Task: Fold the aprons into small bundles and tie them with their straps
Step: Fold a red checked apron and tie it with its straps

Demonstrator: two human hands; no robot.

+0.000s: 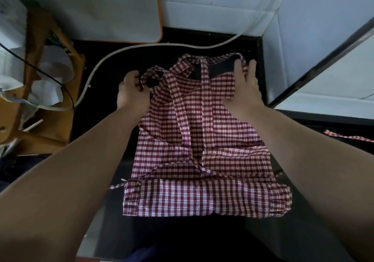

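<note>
A red-and-white checked apron (202, 156) lies on a black surface (113, 63), its near end folded into a thick band (202, 197). Two straps (180, 110) run along the cloth from its far end toward the middle. My left hand (131, 91) grips the apron's far left corner with curled fingers. My right hand (244, 83) lies at the far right corner, fingers stretched out over the cloth and the neck strap (220, 57). Whether those fingers pinch the cloth is hidden.
A white cable (141, 48) curves across the black surface behind the apron. A wooden stand (40, 39) with white cups sits at the left. White panels (303, 29) rise at the back and right. Another checked strap (348, 137) lies at the right edge.
</note>
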